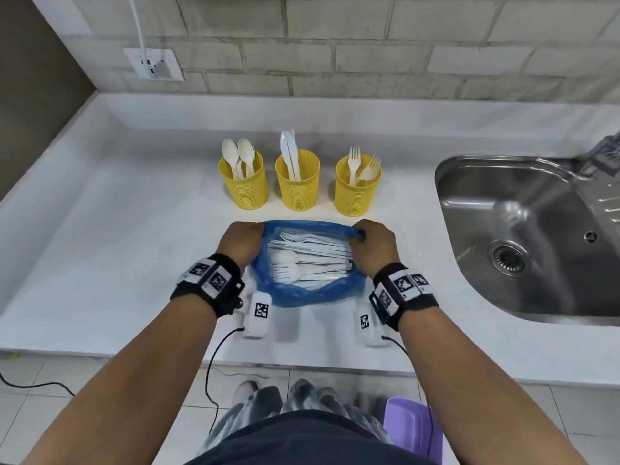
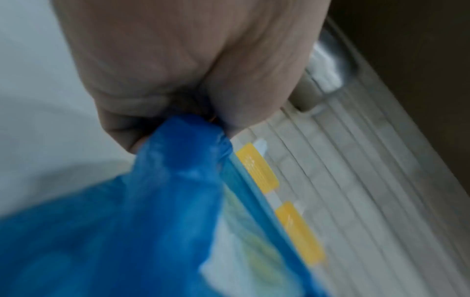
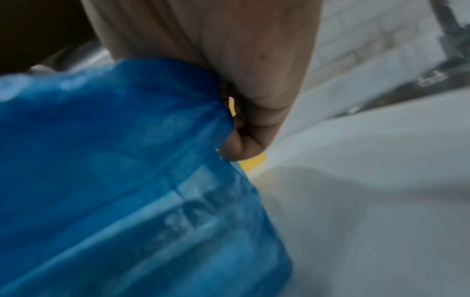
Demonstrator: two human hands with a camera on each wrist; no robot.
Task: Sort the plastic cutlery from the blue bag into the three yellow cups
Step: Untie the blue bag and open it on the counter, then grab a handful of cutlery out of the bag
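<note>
Bag (image 1: 303, 293) sits on the surface (image 1: 117, 229) at 6 o'clock from the cups, mouth pulled wide; inside, a loose pile of cutlery (image 1: 308, 260): forks, spoons, knives, handles toward 3 o'clock. Left hand (image 1: 240, 243) fists the rim at 9 o'clock, right hand (image 1: 374, 248) fists it at 3 o'clock; both curled tight on the plastic. Three cups in a row at 12 o'clock of the bag, apart from each other: left cup (image 1: 246, 186) holds spoons (image 1: 239, 152); middle cup (image 1: 298, 182) holds knives (image 1: 289, 152); right cup (image 1: 357, 189) holds forks (image 1: 361, 164); all standing upright. Sink (image 1: 523, 229) at 3 o'clock, well apart from the cups. Head view alone shows contents and cup sorting. Left wrist view, blurred: bunched blue film coming out of the closed fist, two yellow patches past the rim. Right wrist view, blurred: same grip, cutlery outlines through the film, a sliver of yellow by the fingers (image 3: 236, 148).
</note>
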